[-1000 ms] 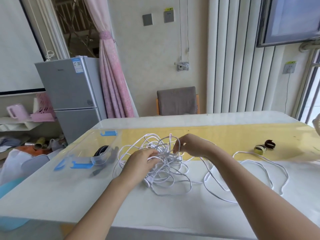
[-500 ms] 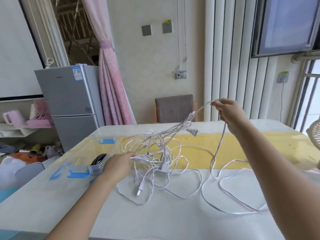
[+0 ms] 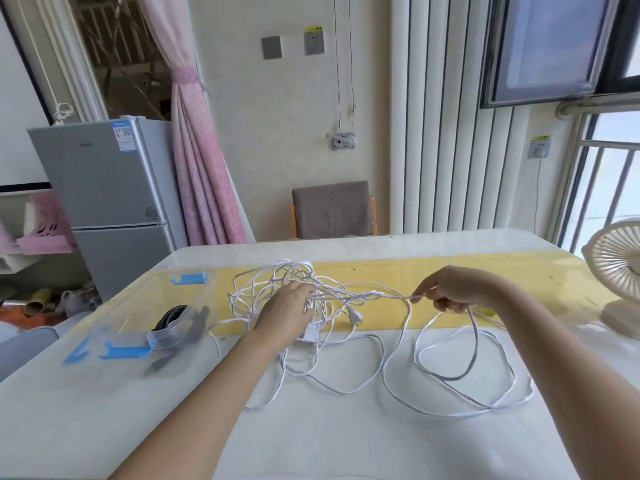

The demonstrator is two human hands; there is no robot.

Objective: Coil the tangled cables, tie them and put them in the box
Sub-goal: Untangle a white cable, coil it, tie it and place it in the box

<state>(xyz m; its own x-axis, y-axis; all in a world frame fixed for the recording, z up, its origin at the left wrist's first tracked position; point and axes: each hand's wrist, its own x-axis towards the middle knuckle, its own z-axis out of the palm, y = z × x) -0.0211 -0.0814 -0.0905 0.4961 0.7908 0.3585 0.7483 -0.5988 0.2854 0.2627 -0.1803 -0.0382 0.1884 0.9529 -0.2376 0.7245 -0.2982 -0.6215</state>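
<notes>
A tangled white cable (image 3: 277, 285) lies in a heap at the middle of the table. My left hand (image 3: 287, 311) rests on the heap with fingers curled into the strands. My right hand (image 3: 453, 289) pinches one strand, stretched taut to the right of the heap. Loose loops of the same cable (image 3: 446, 375) trail over the white tabletop below my right hand, and a white plug (image 3: 355, 318) lies beside the heap. A clear plastic box (image 3: 114, 313) with blue clips stands at the left, with a dark coiled cable (image 3: 171, 317) inside.
A white desk fan (image 3: 620, 282) stands at the table's right edge. A yellow runner (image 3: 433, 271) crosses the table (image 3: 104, 427). Behind the table are a brown chair (image 3: 332, 209), a grey fridge (image 3: 104, 188) and a pink curtain (image 3: 197, 150).
My right hand has come down from raised height to table level, still holding the strand, now drawn out to the right. My left hand stays on the heap. The view has tilted upward.
</notes>
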